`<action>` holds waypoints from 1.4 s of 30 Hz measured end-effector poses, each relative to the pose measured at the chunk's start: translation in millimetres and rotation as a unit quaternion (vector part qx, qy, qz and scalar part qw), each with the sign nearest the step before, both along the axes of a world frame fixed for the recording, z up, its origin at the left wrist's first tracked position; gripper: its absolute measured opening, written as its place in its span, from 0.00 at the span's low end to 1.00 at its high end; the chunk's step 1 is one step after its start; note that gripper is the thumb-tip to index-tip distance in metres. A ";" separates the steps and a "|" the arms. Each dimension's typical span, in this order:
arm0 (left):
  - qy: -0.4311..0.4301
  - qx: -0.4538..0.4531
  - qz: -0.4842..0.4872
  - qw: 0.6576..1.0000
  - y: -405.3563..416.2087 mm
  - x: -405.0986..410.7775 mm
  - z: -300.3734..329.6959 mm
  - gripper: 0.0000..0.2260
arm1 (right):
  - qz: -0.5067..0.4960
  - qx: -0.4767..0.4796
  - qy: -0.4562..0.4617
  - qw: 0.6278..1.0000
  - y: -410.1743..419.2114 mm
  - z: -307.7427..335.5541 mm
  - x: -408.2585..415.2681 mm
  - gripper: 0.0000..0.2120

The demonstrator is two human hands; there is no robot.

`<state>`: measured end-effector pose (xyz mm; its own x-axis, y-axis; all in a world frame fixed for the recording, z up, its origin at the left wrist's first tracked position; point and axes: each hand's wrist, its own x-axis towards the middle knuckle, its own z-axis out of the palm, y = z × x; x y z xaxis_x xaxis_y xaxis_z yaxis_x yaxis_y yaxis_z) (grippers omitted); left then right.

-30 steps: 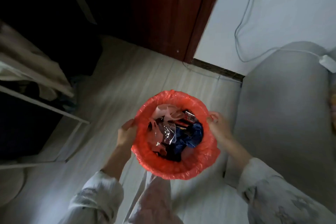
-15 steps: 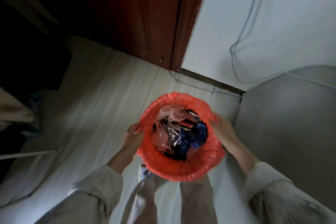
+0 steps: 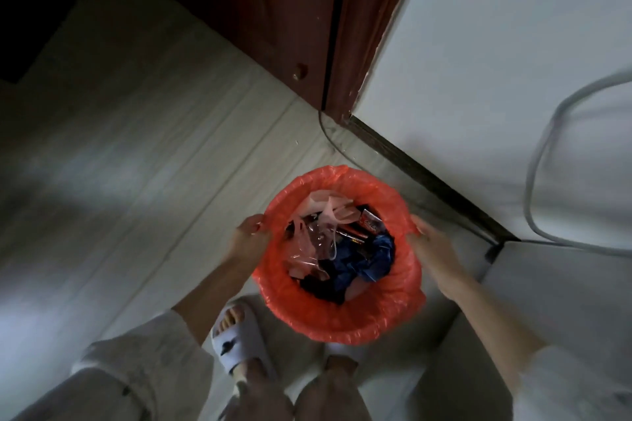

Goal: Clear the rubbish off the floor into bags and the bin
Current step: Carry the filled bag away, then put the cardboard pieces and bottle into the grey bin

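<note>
A round bin lined with a red plastic bag (image 3: 345, 318) is held up in front of me, above my feet. Inside lies rubbish (image 3: 342, 249): pale pink plastic bags, clear film, a dark blue wrapper and small red packets. My left hand (image 3: 248, 239) grips the bin's left rim through the red bag. Gripping the right rim is my right hand (image 3: 429, 243). Both sets of fingers curl over the edge.
A dark red wooden door (image 3: 290, 27) and its frame stand ahead, with a white wall (image 3: 496, 79) to the right and a grey cable (image 3: 533, 164) hanging on it. A grey sofa arm (image 3: 564, 301) is at the right. My white slipper (image 3: 236, 342) is on the pale floor.
I have walked nearer to the door and wall corner with the bin carried along in both hands. The rack at the left has left the view. My grip is the same.
</note>
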<state>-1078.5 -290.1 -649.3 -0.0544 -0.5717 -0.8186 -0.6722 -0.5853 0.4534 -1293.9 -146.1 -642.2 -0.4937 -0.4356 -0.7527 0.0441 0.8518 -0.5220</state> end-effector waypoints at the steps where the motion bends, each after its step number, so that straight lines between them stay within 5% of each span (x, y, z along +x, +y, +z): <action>1: 0.003 0.003 -0.016 1.000 -2.8 -8.4 -9.8 0.13 | -0.004 -0.002 0.004 1.000 -1.2 -13.5 -8.9 0.11; 4: 0.019 0.000 -0.034 0.999 -12.1 -37.0 -33.6 0.23 | -0.024 -0.002 0.003 1.000 -3.8 -46.3 -34.3 0.09; 12: 0.048 -0.011 -0.115 0.992 -30.5 -104.1 -64.7 0.21 | -0.086 -0.019 0.017 0.996 -10.4 -73.5 -88.6 0.06; 17: 0.026 -0.058 -0.234 0.970 -13.9 -93.3 -35.5 0.20 | 0.069 0.033 0.113 0.991 -7.8 -48.9 -67.6 0.16; 20: -0.035 -0.030 -0.276 0.960 5.6 -66.1 -13.3 0.20 | 0.107 0.073 0.081 0.988 -3.0 -13.9 -30.2 0.23; 25: -0.059 0.057 -0.249 0.965 32.0 -30.2 57.6 0.20 | 0.108 0.056 0.001 0.993 -2.4 72.6 30.0 0.22; 30: -0.027 0.017 -0.237 0.971 37.1 17.2 176.0 0.16 | 0.191 0.048 -0.016 0.980 -19.0 173.3 79.8 0.15; 37: -0.021 -0.039 -0.170 0.985 43.1 149.5 306.7 0.14 | 0.186 0.005 -0.026 0.982 -53.1 294.2 151.4 0.11; 42: -0.051 -0.097 -0.016 0.994 57.6 269.4 376.3 0.13 | 0.280 -0.003 -0.061 0.958 -66.5 348.6 242.7 0.14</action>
